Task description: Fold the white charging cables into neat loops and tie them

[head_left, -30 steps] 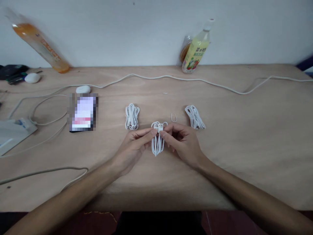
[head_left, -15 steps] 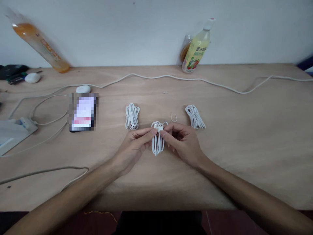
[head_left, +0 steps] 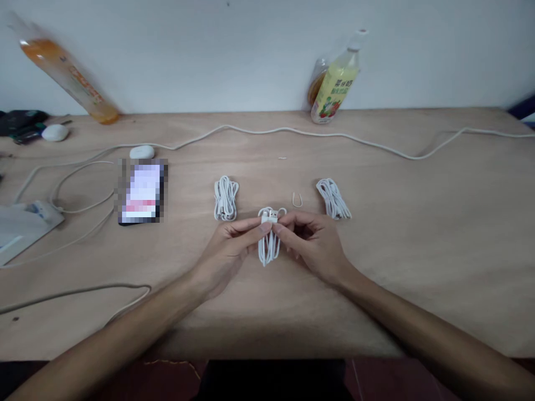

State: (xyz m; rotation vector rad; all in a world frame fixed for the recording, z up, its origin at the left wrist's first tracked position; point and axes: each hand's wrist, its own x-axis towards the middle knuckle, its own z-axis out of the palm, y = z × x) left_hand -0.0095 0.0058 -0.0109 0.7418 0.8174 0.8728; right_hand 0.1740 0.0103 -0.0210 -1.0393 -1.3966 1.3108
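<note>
Both hands are at work over the near-middle part of the tabletop [head_left: 418, 239], where a coiled white cable [head_left: 269, 248] is held between them. The left hand [head_left: 223, 250] has its fingers closed on the upper end of the coil, thumb on top. The right hand [head_left: 321, 245] pinches the same end from the other side, thumb and forefinger beside a metal-tipped plug [head_left: 273, 214]; how its remaining fingers bear on the coil cannot be made out, as they are curled under the hand. The loops of the coil hang below the thumbs, pointing toward the person. Two further bundles of white cable lie on the tabletop: a left bundle [head_left: 226, 199] just beyond the left hand, and a right bundle [head_left: 333, 199], set at a slant, just beyond the right hand. Between these, near the right hand, lies a thin U-shaped white strip [head_left: 297, 206]. A long white cord [head_left: 284, 130] crosses the tabletop farther back. To the left, a phone [head_left: 144, 192] with a lit, pixelated screen lies beside a rounded white case [head_left: 142, 152]. At the wall, a yellow-labelled bottle [head_left: 335, 86] and a bottle of orange liquid [head_left: 67, 78] stand well apart.
</note>
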